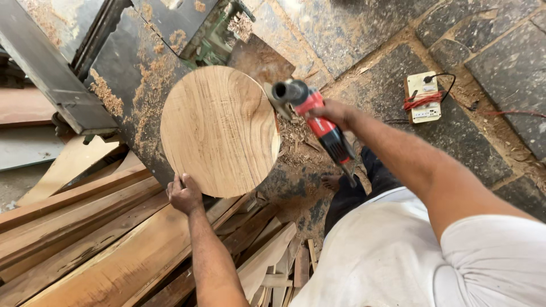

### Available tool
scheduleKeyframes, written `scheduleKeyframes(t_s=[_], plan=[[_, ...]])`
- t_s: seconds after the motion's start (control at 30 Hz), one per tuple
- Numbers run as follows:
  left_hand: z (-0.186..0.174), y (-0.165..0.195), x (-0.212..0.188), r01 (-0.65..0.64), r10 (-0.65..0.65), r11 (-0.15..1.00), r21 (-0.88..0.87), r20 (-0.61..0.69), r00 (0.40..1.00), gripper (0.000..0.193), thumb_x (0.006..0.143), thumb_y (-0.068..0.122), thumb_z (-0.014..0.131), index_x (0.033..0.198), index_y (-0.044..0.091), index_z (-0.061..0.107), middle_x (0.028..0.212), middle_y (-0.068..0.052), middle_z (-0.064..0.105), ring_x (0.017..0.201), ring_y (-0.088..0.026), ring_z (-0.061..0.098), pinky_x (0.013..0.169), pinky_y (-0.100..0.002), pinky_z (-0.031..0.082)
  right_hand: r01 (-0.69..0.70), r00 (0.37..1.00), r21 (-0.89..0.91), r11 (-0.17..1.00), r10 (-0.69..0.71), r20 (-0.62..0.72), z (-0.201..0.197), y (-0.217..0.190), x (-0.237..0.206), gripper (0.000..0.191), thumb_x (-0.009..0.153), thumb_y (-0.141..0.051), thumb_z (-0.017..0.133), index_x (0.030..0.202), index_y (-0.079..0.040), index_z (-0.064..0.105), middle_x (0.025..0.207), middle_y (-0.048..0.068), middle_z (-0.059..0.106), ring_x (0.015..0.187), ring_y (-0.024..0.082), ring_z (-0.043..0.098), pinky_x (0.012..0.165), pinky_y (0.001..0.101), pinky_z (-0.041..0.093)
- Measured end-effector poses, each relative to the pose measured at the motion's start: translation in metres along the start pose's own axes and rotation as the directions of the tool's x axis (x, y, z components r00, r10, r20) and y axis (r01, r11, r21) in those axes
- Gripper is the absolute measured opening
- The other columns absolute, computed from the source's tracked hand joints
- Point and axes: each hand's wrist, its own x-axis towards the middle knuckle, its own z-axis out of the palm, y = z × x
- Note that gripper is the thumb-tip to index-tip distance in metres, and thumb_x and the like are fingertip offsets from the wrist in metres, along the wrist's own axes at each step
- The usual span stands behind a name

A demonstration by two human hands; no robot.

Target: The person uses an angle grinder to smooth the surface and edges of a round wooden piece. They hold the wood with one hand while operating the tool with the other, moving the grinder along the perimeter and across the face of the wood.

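Observation:
A round wooden disc [219, 129] lies flat on a dark metal machine table [139, 62] dusted with sawdust. My left hand [184, 194] grips the disc's near left edge. My right hand [333, 113] is closed around a red and black angle grinder [315, 116]. The grinder's head sits at the disc's upper right edge, and its black side handle points toward the camera.
Wooden planks and offcuts [96, 239] are stacked at the lower left. A white socket board [424, 98] with a red cord lies on the stone floor at the right. Sawdust and chips lie around the table. My bare foot [331, 182] shows below the grinder.

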Motion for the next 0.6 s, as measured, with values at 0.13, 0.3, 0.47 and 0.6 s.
scheduleKeyframes(t_s=[0.13,0.3,0.47,0.6], plan=[[0.001,-0.003,0.007,-0.033,0.033,0.999,-0.007,0.009,0.999,0.040,0.093,0.029,0.064,0.110,-0.005,0.077,0.097,-0.017,0.072,0.095,-0.039,0.067,0.086,-0.049,0.055,0.005,1.000,0.136,0.991,-0.008,0.018,0.009,0.016,0.004,0.062,0.074,-0.024,0.079,0.128,-0.007,0.054,0.098,0.011,0.068,0.082,0.022,0.070,0.075,0.0398,0.063],[0.005,-0.010,0.014,-0.078,0.078,0.997,-0.003,0.019,0.997,0.039,0.094,0.028,0.065,0.109,-0.005,0.077,0.099,-0.019,0.071,0.095,-0.039,0.066,0.085,-0.050,0.055,0.041,0.999,0.051,0.998,-0.042,0.025,-0.005,-0.002,0.022,0.061,0.075,-0.025,0.079,0.127,-0.006,0.055,0.099,0.011,0.069,0.082,0.021,0.071,0.076,0.0396,0.064],[0.007,-0.018,0.017,-0.092,0.093,0.995,-0.042,0.015,0.996,0.039,0.093,0.028,0.066,0.110,-0.005,0.078,0.096,-0.018,0.071,0.095,-0.040,0.066,0.086,-0.050,0.054,-0.012,0.999,0.190,0.982,0.005,0.039,0.008,0.046,-0.004,0.062,0.071,-0.018,0.079,0.127,-0.009,0.053,0.096,0.012,0.069,0.078,0.024,0.071,0.072,0.0416,0.064],[0.008,-0.023,0.017,-0.082,0.082,0.996,-0.030,0.001,0.997,0.038,0.093,0.027,0.067,0.111,-0.005,0.078,0.097,-0.018,0.071,0.094,-0.039,0.066,0.084,-0.049,0.055,0.068,0.997,0.275,0.959,-0.054,-0.059,0.022,0.067,0.004,0.063,0.075,-0.016,0.079,0.131,-0.008,0.052,0.101,0.010,0.070,0.082,0.021,0.071,0.076,0.0396,0.064]])
